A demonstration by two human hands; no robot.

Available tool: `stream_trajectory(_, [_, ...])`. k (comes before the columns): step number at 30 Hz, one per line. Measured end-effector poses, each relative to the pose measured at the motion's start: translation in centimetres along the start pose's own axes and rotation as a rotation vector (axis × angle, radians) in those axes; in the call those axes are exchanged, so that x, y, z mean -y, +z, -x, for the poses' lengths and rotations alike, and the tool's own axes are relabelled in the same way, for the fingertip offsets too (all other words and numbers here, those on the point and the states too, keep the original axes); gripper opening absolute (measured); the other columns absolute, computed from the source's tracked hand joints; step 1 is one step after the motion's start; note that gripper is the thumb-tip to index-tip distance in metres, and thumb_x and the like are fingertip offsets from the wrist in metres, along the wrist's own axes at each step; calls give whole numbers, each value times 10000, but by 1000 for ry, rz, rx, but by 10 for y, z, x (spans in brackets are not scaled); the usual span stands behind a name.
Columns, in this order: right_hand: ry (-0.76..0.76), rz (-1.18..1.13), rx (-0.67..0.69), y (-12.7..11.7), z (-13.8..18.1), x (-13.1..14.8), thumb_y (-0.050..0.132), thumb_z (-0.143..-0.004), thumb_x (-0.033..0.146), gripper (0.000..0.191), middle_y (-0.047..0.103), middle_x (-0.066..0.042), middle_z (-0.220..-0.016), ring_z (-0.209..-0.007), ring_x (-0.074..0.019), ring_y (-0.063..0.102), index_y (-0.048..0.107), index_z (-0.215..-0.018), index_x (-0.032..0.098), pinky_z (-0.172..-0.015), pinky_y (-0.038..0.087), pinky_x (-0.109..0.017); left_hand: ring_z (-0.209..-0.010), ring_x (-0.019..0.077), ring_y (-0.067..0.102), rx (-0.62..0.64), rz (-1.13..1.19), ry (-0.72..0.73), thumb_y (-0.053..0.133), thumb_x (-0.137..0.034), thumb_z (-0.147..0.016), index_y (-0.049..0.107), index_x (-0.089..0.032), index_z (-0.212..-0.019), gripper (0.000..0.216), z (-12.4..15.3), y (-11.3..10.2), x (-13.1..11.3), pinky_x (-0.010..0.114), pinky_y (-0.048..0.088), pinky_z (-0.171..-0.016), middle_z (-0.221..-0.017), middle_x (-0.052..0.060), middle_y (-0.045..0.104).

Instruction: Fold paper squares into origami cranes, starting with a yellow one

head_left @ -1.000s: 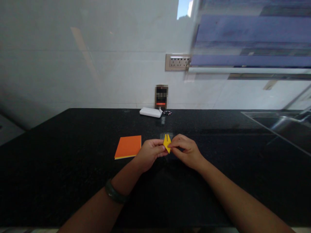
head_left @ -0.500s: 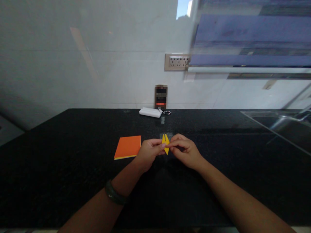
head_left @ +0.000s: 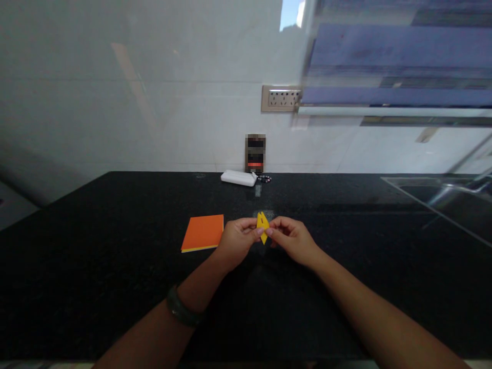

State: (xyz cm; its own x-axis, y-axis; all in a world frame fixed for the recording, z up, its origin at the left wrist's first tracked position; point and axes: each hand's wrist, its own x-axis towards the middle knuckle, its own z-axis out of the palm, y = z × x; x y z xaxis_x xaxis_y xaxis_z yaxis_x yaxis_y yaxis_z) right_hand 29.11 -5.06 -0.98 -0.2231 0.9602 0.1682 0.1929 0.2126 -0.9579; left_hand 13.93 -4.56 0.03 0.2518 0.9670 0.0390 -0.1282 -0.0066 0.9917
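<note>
In the head view, the paper (head_left: 263, 221), yellow and folded to a narrow shape with two points at the top and one at the bottom, sits just below the centre of the frame. The left hand (head_left: 235, 241) pinches its left side between thumb and fingers; the right hand (head_left: 295, 240) pinches its right side, thumb in front (the fingers behind are partly hidden). A bangle (head_left: 182, 307) circles the left wrist at lower left. Left of centre, an orange pad (head_left: 203, 232) with a yellow lower edge lies on the black counter (head_left: 115, 292). At upper middle, a white case (head_left: 236, 178) lies before a blurred-out box (head_left: 255, 151). A socket (head_left: 282, 98) is above; a sink (head_left: 434, 197) fills the right edge.
</note>
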Motion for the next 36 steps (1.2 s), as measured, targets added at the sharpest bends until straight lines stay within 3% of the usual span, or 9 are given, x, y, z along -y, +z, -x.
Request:
stream_trajectory(12, [77,-118,-18,3,2,7,617,-659,347,214,542,25,-563,-429,-62,481,531,-633,153,-424,400,-194,-641,139,580,46,-69,37,642,-246,-633,675,-130,-825,226,2,0,0,238,439,-596,-704,37,664])
stream_trajectory(20, [3,-36,-78,4,4,9,606,-673,309,182,534,19,-533,-444,-72,463,561,-596,150,-427,376,-199,-640,130,566,-6,44,-8,684,-282,-597,649,-113,-839,297,3,1,1,238,430,-586,-732,45,651])
stream_trajectory(26, [-17,2,-37,5,1,3,581,-708,328,179,563,3,-605,-496,-83,481,576,-684,150,-468,408,-214,-538,98,507,3,21,-46,628,-339,-660,642,-120,-759,240,2,-1,4,218,391,-505,-616,1,587])
stream_trajectory(31, [-36,-110,-108,5,-1,-1,597,-701,318,201,538,16,-653,-520,-83,496,546,-833,176,-478,445,-212,-477,88,463,7,-70,-53,610,-353,-668,632,-118,-726,243,2,-1,4,203,342,-448,-551,-11,552])
stream_trajectory(36, [-69,-63,-29,1,-1,1,573,-728,331,180,554,-10,-700,-545,-87,513,601,-782,162,-512,469,-231,-442,92,450,34,-143,-67,580,-398,-681,622,-124,-692,277,3,1,3,207,347,-418,-510,-16,528])
